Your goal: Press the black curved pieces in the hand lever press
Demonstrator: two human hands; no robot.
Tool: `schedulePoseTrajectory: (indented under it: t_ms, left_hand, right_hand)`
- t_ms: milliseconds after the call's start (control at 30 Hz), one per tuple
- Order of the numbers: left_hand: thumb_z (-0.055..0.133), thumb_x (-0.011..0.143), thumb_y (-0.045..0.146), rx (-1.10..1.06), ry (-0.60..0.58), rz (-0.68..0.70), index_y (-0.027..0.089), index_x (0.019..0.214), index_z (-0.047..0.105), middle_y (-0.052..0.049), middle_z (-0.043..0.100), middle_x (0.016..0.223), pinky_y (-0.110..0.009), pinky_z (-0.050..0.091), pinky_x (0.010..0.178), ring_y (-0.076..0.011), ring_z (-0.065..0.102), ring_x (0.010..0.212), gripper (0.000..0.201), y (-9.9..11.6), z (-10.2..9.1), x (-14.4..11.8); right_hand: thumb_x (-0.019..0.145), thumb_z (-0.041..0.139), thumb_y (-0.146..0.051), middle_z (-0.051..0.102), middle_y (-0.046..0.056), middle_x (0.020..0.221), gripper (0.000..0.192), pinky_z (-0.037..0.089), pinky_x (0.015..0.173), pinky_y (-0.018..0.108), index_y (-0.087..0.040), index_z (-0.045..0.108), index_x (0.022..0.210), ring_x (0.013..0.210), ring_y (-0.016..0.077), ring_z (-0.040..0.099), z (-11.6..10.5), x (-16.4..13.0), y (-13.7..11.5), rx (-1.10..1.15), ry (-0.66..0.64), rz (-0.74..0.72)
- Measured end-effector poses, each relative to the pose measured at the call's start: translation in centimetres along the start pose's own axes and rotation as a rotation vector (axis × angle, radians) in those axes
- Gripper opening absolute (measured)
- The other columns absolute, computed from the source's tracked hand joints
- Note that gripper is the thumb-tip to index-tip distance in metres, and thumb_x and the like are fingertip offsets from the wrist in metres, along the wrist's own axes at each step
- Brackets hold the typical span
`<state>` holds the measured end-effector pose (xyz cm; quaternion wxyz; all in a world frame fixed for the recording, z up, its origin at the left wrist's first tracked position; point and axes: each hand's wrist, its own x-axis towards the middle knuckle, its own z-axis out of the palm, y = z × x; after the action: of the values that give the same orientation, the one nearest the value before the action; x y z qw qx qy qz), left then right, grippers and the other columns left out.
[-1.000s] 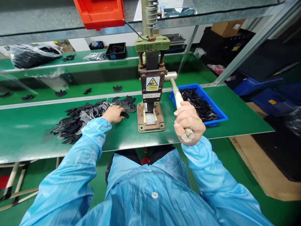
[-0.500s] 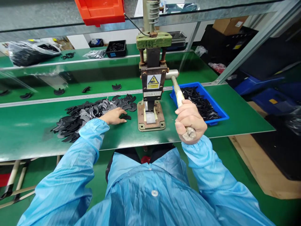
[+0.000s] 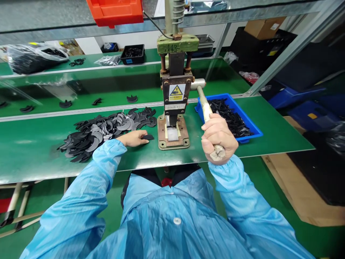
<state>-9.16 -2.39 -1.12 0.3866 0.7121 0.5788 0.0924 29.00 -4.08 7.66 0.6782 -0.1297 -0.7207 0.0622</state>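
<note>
My left hand [image 3: 134, 138] pinches one end of a curved black piece [image 3: 148, 137], just left of the press base. Behind that hand spreads a heap of crescent-shaped black and grey pieces [image 3: 93, 138]. Wrapped round the taped end of the press lever [image 3: 206, 107] is my right hand [image 3: 219, 139], its fingers closed. The hand press [image 3: 176, 81] stands upright in the middle, with a warning label on its front. Under its ram, a pale metal block [image 3: 173, 134] sits on the rusty base plate [image 3: 162, 135]; no piece shows on it.
A blue tray [image 3: 257, 134] full of thin black parts stands right of the press. Several curved pieces [image 3: 132, 98] lie spaced along the green strip behind. A red bin [image 3: 115, 12] hangs overhead at the left. The green table's front edge [image 3: 161, 166] runs close to my body.
My left hand has gone from spread fingers beside the heap to a pinch on one curved piece, shifting it slightly right. My right hand stays on the lever.
</note>
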Motion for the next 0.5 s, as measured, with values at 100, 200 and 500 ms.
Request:
schedulePoseTrajectory:
  t_ms: [100, 200, 500]
  left_hand:
    - [0.079, 0.083, 0.067, -0.200, 0.046, -0.065, 0.024, 0.084, 0.059, 0.003, 0.057, 0.068, -0.028, 0.039, 0.052, -0.0149, 0.054, 0.057, 0.047, 0.5, 0.6, -0.2]
    - [0.076, 0.089, 0.069, -0.522, 0.128, -0.063, 0.023, 0.087, 0.055, 0.004, 0.053, 0.065, -0.025, 0.036, 0.046, -0.0113, 0.049, 0.050, 0.051, 1.7, 1.5, 0.1]
    - [0.080, 0.098, 0.046, -0.693, 0.173, 0.030, 0.020, 0.101, 0.057, 0.005, 0.062, 0.061, -0.019, 0.041, 0.048, -0.0094, 0.056, 0.047, 0.035, 7.2, 4.0, 4.2]
  right_hand:
    - [0.083, 0.074, -0.023, 0.063, -0.003, 0.064, 0.027, 0.057, 0.107, 0.056, -0.025, 0.054, 0.066, 0.081, 0.0191, 0.069, 0.0, 0.1, 0.0, 0.015, -0.008, -0.015]
    - [0.083, 0.075, -0.021, 0.063, -0.003, 0.065, 0.028, 0.057, 0.109, 0.056, -0.023, 0.054, 0.066, 0.083, 0.0180, 0.069, -0.1, 0.0, 0.0, 0.021, -0.014, -0.015]
    - [0.086, 0.076, -0.026, 0.063, -0.004, 0.067, 0.028, 0.057, 0.110, 0.058, -0.025, 0.056, 0.068, 0.084, 0.0188, 0.070, -0.2, -0.1, -0.2, 0.023, -0.032, 0.019]
